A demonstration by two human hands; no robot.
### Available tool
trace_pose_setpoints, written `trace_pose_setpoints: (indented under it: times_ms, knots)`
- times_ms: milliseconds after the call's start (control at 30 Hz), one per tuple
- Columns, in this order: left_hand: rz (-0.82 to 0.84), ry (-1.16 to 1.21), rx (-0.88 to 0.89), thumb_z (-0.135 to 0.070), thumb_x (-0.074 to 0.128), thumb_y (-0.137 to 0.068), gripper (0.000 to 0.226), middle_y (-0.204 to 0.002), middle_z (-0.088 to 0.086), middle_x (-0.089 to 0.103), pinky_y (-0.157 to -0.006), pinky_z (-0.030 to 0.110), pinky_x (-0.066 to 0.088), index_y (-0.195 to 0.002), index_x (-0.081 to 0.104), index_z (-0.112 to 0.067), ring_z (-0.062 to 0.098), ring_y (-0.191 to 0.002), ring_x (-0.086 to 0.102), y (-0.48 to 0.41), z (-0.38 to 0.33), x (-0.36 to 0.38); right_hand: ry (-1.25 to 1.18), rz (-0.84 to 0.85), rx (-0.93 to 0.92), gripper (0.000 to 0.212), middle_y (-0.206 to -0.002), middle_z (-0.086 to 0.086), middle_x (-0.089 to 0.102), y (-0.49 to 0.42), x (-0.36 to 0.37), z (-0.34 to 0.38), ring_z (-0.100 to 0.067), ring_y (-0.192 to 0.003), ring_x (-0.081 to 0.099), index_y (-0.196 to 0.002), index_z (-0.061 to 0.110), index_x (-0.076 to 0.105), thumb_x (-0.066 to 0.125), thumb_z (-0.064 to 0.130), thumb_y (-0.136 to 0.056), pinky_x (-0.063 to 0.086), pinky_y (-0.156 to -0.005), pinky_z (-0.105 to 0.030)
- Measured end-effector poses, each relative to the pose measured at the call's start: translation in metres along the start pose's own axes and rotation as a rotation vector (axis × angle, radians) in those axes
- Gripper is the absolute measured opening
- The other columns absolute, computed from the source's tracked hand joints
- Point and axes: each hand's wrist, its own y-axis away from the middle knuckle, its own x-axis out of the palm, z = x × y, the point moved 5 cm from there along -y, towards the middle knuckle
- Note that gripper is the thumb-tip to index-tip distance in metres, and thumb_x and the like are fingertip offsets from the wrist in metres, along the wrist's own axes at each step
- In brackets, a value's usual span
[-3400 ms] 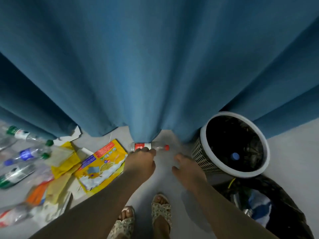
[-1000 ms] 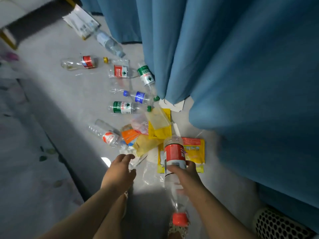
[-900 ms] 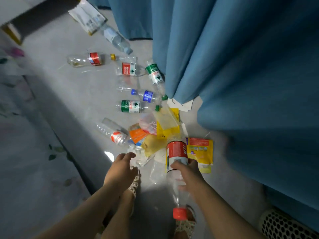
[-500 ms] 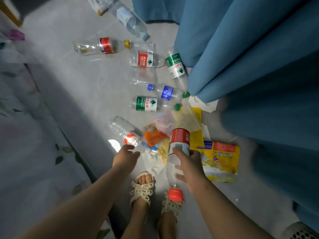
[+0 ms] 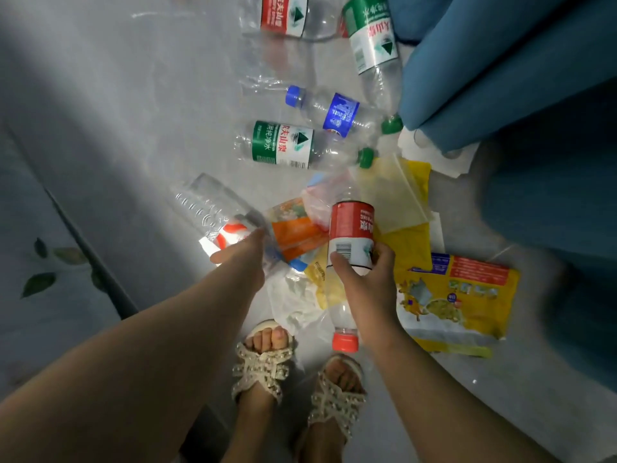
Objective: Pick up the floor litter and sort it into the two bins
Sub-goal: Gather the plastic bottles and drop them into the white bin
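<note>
My right hand (image 5: 367,285) is shut on a clear plastic bottle with a red label (image 5: 350,228), held above the litter with its red cap toward me. My left hand (image 5: 247,252) reaches down to a crushed clear bottle with a red-and-white label (image 5: 213,212) lying on the floor; its fingers are spread at that bottle's label end, and a grip is not visible. Beyond lie a green-label bottle (image 5: 283,148), a blue-label bottle (image 5: 334,111) and more bottles at the top edge. An orange wrapper (image 5: 297,235) and a yellow packet (image 5: 454,295) lie among them. Neither bin is in view.
A blue curtain (image 5: 517,95) hangs down to the floor on the right. Yellow bags (image 5: 400,195) and a clear plastic bag (image 5: 293,305) lie in the pile. My sandalled feet (image 5: 263,362) stand just behind it. A leaf-patterned mat (image 5: 40,262) covers the left.
The view has swung from the bins to the litter pile and dropped closer. My right hand carries the red-label bottle. My left hand has moved forward onto the crushed clear bottle.
</note>
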Motion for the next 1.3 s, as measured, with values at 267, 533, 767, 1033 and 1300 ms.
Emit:
trace_pose_setpoints:
  times_ms: [267,533,767,1033,1300]
  knots:
    - [-0.029,-0.024,0.044,-0.030,0.071,-0.080,0.080,-0.139,0.010,0.042,-0.098,0.037,0.041,-0.144,0.026,-0.014,0.030,-0.125,0.045,0.003,-0.006,-0.007,-0.040,0.024,-0.026,0.065,-0.112,0.002,0.052,0.002,-0.007,0.007,-0.002,-0.080,0.058,-0.133,0.024,0.036,0.073,0.028,-0.080,0.047,-0.060,-0.014]
    - [0.123,-0.092,0.106,-0.025,0.068,-0.083,0.066,-0.118,0.013,0.048,-0.081,0.038,0.042,-0.137,0.034,-0.009,0.030,-0.108,0.050,0.108,-0.016,-0.058,-0.141,0.128,0.061,0.062,-0.115,-0.002,0.053,0.069,-0.035,0.053,-0.004,-0.082,0.055,-0.134,0.022,0.036,0.071,0.025,-0.082,0.051,-0.071,-0.028]
    - [0.308,-0.190,0.235,-0.031,0.070,-0.080,0.067,-0.114,0.014,0.049,-0.089,0.042,0.042,-0.134,0.037,-0.008,0.028,-0.101,0.050,0.224,-0.028,-0.100,-0.264,0.154,0.116,0.053,-0.118,-0.006,0.054,0.160,-0.080,0.097,-0.021,-0.096,0.059,-0.127,0.026,0.038,0.069,0.025,-0.084,0.050,-0.060,-0.028]
    - [0.510,-0.274,0.294,-0.033,0.066,-0.082,0.054,-0.091,0.006,0.049,-0.061,0.029,0.042,-0.126,0.048,-0.007,0.021,-0.077,0.050,0.369,-0.015,-0.134,-0.445,0.062,0.135,0.056,-0.116,-0.005,0.055,0.266,-0.157,0.132,-0.023,-0.097,0.059,-0.132,0.021,0.039,0.069,0.024,-0.084,0.049,-0.059,-0.029]
    - [0.623,-0.523,0.300,-0.033,0.064,-0.085,0.030,-0.087,0.005,0.052,-0.060,0.025,0.039,-0.104,0.055,-0.010,0.019,-0.071,0.049,0.481,0.032,-0.158,-0.680,-0.104,0.149,0.046,-0.109,-0.004,0.061,0.349,-0.216,0.129,-0.023,-0.094,0.062,-0.125,0.021,0.045,0.067,0.028,-0.085,0.054,-0.066,-0.034]
